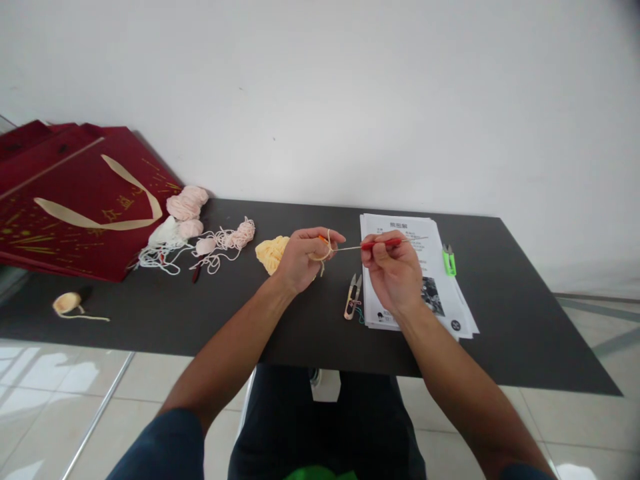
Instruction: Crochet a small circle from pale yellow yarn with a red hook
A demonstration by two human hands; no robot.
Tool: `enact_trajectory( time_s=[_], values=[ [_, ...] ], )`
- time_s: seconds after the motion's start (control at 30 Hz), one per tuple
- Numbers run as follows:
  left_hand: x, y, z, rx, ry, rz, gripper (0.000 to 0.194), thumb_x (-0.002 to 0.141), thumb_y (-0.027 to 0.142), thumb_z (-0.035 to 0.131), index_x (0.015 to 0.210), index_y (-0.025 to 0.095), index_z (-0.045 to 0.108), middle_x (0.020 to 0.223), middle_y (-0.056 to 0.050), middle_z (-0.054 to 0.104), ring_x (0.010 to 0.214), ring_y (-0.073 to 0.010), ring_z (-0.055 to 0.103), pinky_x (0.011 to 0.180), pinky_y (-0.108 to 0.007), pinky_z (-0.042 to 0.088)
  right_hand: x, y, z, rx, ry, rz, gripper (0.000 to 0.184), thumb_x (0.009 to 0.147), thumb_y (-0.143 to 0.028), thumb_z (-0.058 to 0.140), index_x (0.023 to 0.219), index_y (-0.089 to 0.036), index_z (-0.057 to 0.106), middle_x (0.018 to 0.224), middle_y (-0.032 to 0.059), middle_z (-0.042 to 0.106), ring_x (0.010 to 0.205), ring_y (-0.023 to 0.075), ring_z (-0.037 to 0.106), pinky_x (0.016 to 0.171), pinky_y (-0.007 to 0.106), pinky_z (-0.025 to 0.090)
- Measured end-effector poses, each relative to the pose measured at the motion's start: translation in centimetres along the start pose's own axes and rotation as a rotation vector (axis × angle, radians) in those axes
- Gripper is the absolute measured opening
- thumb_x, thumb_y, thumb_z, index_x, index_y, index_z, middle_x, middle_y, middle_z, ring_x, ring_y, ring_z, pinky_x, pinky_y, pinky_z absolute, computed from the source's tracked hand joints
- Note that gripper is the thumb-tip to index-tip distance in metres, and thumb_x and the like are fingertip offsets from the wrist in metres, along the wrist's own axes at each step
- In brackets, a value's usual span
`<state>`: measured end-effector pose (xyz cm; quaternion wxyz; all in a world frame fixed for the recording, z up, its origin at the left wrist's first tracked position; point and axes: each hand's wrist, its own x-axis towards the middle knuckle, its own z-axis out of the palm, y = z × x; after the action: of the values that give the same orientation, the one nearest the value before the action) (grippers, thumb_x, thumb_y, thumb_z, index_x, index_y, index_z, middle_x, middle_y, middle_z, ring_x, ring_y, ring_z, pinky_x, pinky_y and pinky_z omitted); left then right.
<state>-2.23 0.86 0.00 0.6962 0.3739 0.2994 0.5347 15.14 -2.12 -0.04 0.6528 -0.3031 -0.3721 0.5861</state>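
In the middle of the head view, my right hand is closed around the red handle of a crochet hook. The hook's thin metal shaft points left to the yarn at my left hand. Pale yellow yarn is looped over the left fingers, which are closed and pinch it. A short yarn end hangs below them. Something small and orange shows by the left index finger, too small to name. Just behind my left hand lies a yellow yarn ball, partly hidden by it.
Printed sheets lie under my right hand on the dark table. Thread snips and green-handled snips flank them. Left are pink yarn, white yarn, a cream crocheted piece and red paper bags.
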Motion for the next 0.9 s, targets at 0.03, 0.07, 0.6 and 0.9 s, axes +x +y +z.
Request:
enact_trajectory(
  time_s=[0.03,0.07,0.6,0.9],
  values=[
    [0.0,0.0,-0.1,-0.005,-0.012,0.002,0.025,0.057,0.016,0.072,0.078,0.015,0.084,0.061,-0.003,0.061,0.059,-0.0118,0.047,0.058,-0.029,0.033,0.1,0.1,-0.1,0.024,0.003,0.031,0.026,0.077,-0.034,0.09,0.084,-0.025,0.067,0.083,-0.0025,0.075,0.064,0.0085,0.062,0.056,0.02,0.052],
    [0.0,-0.1,-0.1,0.002,-0.02,0.012,0.024,0.059,0.017,0.077,0.082,0.016,0.084,0.064,-0.003,0.064,0.062,-0.012,0.05,0.061,-0.029,0.036,0.3,0.2,-0.3,0.048,0.009,0.057,0.026,0.077,-0.034,0.091,0.085,-0.024,0.068,0.083,-0.0027,0.075,0.065,0.0079,0.063,0.056,0.019,0.054],
    [-0.4,-0.7,0.2,0.538,0.119,0.229,0.015,0.076,0.024,0.082,0.09,0.018,0.085,0.094,-0.008,0.08,0.081,-0.0176,0.069,0.074,-0.03,0.052,0.0,1.7,0.3,0.161,0.146,0.163,0.022,0.077,-0.031,0.091,0.087,-0.022,0.074,0.093,-0.0016,0.082,0.076,0.006,0.076,0.077,0.012,0.066],
    [-0.5,-1.4,0.7,0.283,0.141,0.155,0.063,0.071,0.017,0.082,0.132,0.018,0.072,0.075,0.003,0.069,0.064,-0.008,0.059,0.063,-0.022,0.047,-0.6,2.3,1.1,0.098,0.177,0.123,0.026,0.079,-0.036,0.09,0.092,-0.022,0.072,0.097,-0.0008,0.082,0.083,0.0086,0.079,0.084,0.017,0.067]
  ],
)
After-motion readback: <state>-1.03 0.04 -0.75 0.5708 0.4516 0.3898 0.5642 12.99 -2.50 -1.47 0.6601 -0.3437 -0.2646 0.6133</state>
